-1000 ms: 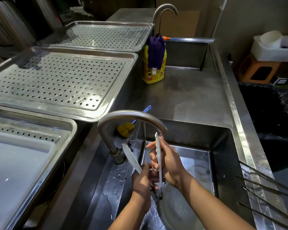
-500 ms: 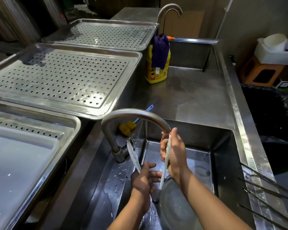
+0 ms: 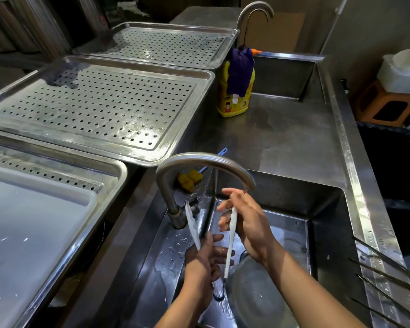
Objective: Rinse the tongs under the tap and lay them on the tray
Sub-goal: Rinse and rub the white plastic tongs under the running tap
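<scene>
White-tipped tongs (image 3: 229,247) stand spread in a V over the sink basin (image 3: 322,233), tips up, hinge down. My left hand (image 3: 205,259) grips them low, near the hinge, with the left arm of the tongs rising past the thumb. My right hand (image 3: 246,223) wraps the upper part of the right arm, fingers reaching just under the spout of the curved tap (image 3: 199,163). I cannot make out a water stream. Nearest on the left lies a steel tray (image 3: 114,171) with a white board in it.
Two perforated steel trays (image 3: 100,107) sit further back on the left. A yellow soap bottle (image 3: 225,102) with a purple cloth stands on the counter. A yellow sponge brush (image 3: 189,181) lies behind the tap. A round bowl (image 3: 251,292) rests in the basin. Metal skewers (image 3: 386,263) jut in at right.
My right hand has slid up the right arm of the tongs toward the spout, then opened its fingers a little. My left hand keeps its grip low down.
</scene>
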Available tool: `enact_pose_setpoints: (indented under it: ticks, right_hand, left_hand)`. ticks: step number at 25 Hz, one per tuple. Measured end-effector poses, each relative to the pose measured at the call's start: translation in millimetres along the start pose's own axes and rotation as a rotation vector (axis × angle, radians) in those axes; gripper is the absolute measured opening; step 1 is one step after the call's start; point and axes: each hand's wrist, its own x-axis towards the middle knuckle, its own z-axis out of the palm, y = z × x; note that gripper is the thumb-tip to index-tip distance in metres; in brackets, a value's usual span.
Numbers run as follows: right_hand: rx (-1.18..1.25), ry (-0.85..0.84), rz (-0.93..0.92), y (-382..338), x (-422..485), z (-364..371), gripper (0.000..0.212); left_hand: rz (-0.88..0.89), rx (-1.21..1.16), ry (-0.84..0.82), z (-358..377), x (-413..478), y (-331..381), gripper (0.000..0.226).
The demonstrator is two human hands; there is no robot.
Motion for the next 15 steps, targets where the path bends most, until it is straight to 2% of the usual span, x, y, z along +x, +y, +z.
enact_pose_setpoints:
  ticks: [2,3,6,10,15]
  right_hand:
    - [-0.003,-0.012,-0.026,-3.0,-0.8,0.7,0.011]
    - [0.002,0.038,-0.019,-7.9,1.2,0.6,0.017]
    - [0.112,0.166,0.105,-20.4,5.5,-3.0,0.053]
    - [0.253,0.043,0.139,-12.0,-5.7,5.1,0.071]
    - [0.229,0.050,0.117,-33.8,15.0,13.2,0.066]
  left_hand:
    - [0.015,-0.005,0.002,-1.2,0.8,1.7,0.042]
    - [0.012,0.004,-0.011,0.2,0.2,1.8,0.042]
    - [0.002,0.046,-0.054,10.8,-2.9,5.5,0.040]
    - [0.081,0.021,-0.035,24.9,3.8,13.3,0.039]
    - [0.262,0.022,0.004,35.8,16.2,24.7,0.039]
